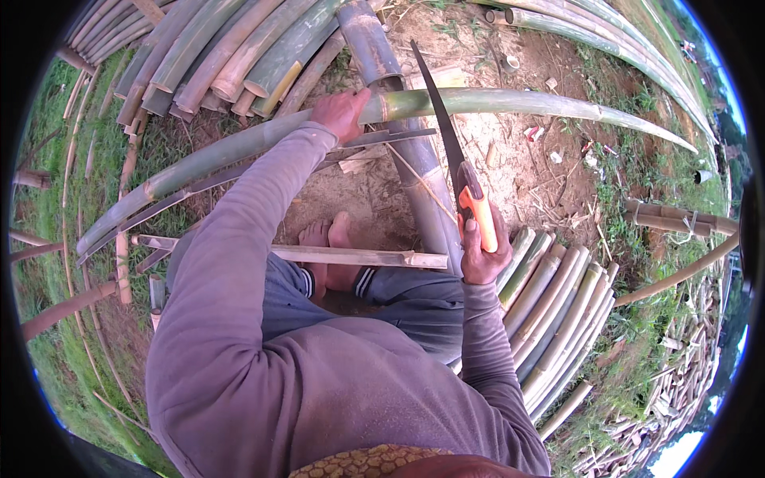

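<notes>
A long green bamboo pole [498, 101] crosses in front of me from left to right. My left hand [343, 114] is closed around it, just left of a node. Under the pole, a thicker dark bamboo piece [430, 199] runs away from me as a support. My right hand [484, 251] grips the orange handle of a hand saw [441, 111]. The dark blade points away from me and passes across the pole right of my left hand; whether its teeth touch the pole I cannot tell. Beside the pole lies a thin split bamboo strip [390, 138].
Thick bamboo poles [231, 56] are stacked at the far left, with more poles [590, 36] at the far right. Shorter cut bamboo lengths [554, 307] lie beside my right forearm. A split bamboo piece [358, 256] spans above my legs. Bamboo scraps [669, 398] heap up at the right.
</notes>
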`<move>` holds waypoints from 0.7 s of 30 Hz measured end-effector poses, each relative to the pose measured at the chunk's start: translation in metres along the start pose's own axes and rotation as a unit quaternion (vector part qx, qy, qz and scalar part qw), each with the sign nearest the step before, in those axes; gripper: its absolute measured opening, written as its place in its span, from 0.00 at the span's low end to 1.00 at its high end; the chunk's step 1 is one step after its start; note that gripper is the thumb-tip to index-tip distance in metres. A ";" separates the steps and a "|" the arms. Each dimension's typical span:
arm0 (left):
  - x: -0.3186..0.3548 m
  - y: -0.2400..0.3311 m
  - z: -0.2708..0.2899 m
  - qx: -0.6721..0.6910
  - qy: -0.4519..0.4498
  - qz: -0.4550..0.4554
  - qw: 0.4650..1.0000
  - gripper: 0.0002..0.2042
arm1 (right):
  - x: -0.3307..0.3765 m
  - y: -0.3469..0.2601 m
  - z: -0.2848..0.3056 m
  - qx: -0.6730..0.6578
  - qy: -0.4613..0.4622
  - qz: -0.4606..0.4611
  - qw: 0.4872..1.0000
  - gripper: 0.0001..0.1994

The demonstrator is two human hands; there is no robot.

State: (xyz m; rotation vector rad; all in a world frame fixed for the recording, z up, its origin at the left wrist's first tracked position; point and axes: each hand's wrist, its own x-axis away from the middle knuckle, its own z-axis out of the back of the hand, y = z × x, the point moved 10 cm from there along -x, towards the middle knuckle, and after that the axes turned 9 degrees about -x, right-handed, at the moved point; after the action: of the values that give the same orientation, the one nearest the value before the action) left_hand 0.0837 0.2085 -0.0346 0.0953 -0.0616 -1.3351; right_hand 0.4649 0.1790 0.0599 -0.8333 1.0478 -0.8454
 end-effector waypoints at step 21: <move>-0.070 0.054 -0.006 0.118 -0.123 0.119 0.978 0.36 | 0.016 0.014 -0.002 -0.022 -0.005 -0.045 0.999 0.22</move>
State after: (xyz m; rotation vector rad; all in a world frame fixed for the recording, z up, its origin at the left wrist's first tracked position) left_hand 0.1204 0.2896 -0.0339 0.1195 -0.4303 -1.0903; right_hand 0.4696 0.1706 0.0405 -0.9264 1.0286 -0.8958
